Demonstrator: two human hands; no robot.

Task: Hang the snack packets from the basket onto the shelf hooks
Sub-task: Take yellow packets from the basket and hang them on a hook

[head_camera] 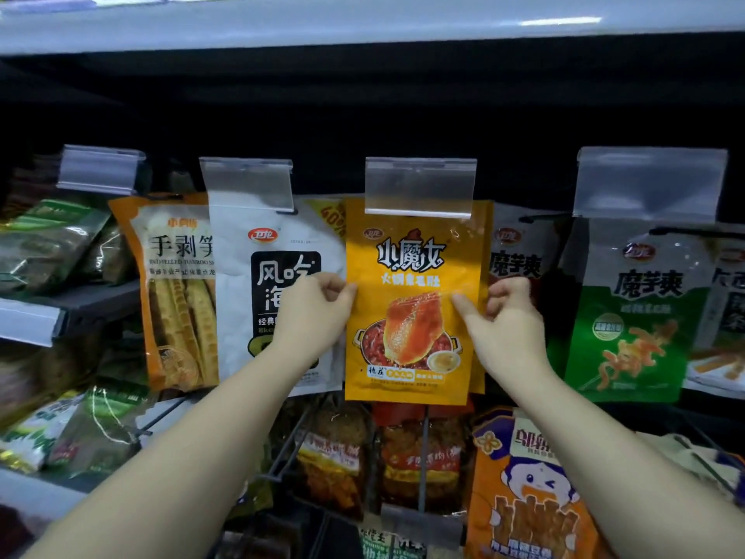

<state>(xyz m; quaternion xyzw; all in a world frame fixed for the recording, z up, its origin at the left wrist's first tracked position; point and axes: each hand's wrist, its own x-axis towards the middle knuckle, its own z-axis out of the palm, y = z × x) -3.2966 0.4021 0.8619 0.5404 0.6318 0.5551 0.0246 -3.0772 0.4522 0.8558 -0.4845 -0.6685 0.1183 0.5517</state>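
A yellow snack packet [411,276] with a hotpot picture hangs in the middle of the shelf, its top behind a clear price-tag holder [419,185] at the tip of a hook. My left hand [318,308] pinches the packet's left edge at mid height. My right hand [504,316] holds its right edge, thumb on the front and fingers curled behind. More yellow packets hang behind it. The basket is out of view.
Neighbouring hooks carry a white packet [250,300], an orange bamboo-shoot packet [177,292], a green packet [637,316] and a grey-red one [514,252]. Lower hooks hold brown snack packets [419,457] and an orange cartoon packet [524,490]. A grey shelf [363,22] runs overhead.
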